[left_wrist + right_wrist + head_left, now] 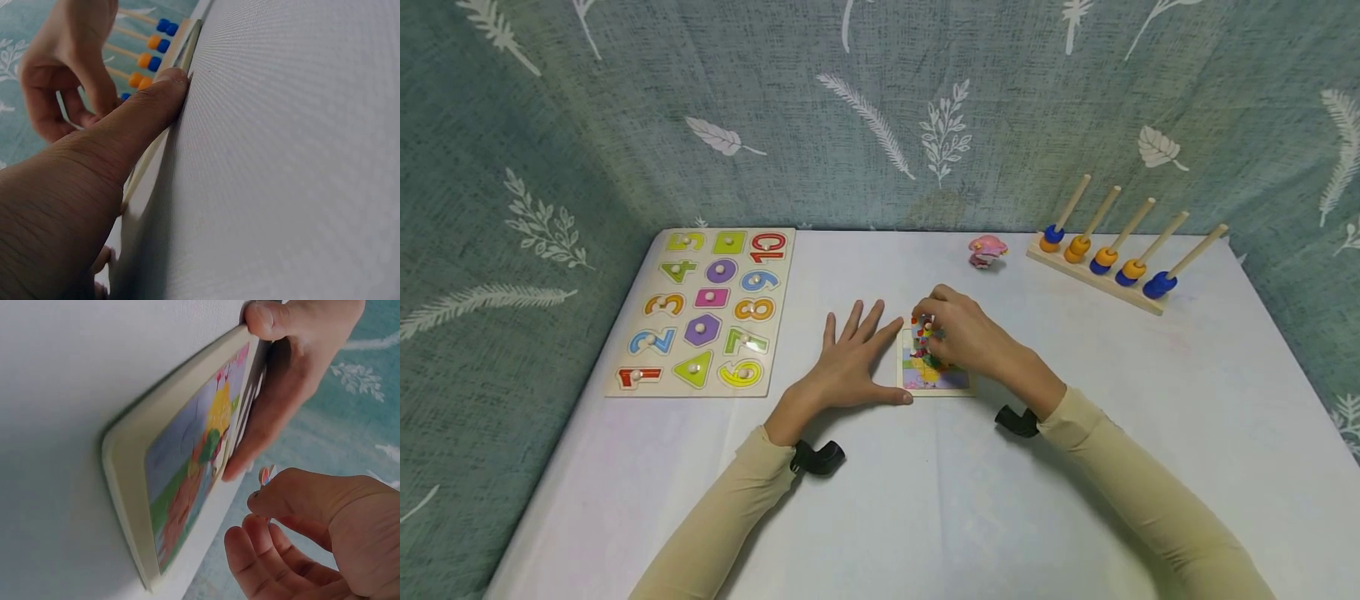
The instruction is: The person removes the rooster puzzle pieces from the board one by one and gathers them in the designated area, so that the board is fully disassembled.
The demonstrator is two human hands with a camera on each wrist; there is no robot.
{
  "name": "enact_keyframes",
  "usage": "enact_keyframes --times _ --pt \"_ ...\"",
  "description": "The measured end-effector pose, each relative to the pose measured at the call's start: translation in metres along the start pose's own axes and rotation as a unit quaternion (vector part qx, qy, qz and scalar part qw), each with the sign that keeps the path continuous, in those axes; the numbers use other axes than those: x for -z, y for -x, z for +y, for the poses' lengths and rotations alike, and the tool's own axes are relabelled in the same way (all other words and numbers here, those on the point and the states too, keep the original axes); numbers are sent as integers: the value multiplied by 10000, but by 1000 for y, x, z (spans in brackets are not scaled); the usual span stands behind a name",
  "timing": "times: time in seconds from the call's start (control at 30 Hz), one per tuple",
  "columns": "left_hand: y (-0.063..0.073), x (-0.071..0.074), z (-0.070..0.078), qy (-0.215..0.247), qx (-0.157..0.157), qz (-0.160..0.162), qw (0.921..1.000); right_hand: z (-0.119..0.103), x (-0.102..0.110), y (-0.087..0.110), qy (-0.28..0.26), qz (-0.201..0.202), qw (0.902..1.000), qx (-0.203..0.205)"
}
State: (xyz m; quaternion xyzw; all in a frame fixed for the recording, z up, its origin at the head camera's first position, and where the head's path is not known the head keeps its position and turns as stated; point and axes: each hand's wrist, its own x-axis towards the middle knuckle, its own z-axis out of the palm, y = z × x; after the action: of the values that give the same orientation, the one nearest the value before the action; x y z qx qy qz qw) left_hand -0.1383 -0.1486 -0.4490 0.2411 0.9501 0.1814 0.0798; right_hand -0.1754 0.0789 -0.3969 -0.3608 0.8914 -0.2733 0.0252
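Observation:
A small wooden jigsaw board (pixel 936 394) lies on the table between the hands, with a colourful cartoon picture inside its pale rim. The left hand (pixel 853 367) rests at its left side with fingers spread. Its thumb (pixel 265 322) touches a corner of the board's edge in the right wrist view. Over the board, the right hand (pixel 966 329) pinches a small jigsaw piece (pixel 265 475) between thumb and fingers. In the right wrist view the piece is held clear of the board, mostly covered by the fingertips. The right hand hides part of the picture from above.
A wooden number-and-shape puzzle board (pixel 703 329) lies at the left. Behind the jigsaw stands a small pink figurine (pixel 987 250). At the back right is a peg stand (pixel 1097 283) with blue and orange beads. A patterned cloth (pixel 880 125) hangs along the table's back.

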Motion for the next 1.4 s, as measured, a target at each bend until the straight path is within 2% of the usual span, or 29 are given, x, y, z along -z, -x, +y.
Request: enact_keyframes --times 0.27,0.57,0.8,1.0,1.4 --pt "-2 2 -1 -27 -17 90 10000 4 14 3 139 82 9999 25" --pt "0 0 1 16 -34 71 10000 12 25 16 127 111 9998 -43" --pt "0 -1 1 28 -11 33 10000 23 33 26 255 220 9994 61" --pt "0 -2 -1 27 -35 87 10000 29 38 34 310 348 9989 -79" --pt "2 0 2 55 -1 47 10000 39 42 45 348 351 9985 -252"
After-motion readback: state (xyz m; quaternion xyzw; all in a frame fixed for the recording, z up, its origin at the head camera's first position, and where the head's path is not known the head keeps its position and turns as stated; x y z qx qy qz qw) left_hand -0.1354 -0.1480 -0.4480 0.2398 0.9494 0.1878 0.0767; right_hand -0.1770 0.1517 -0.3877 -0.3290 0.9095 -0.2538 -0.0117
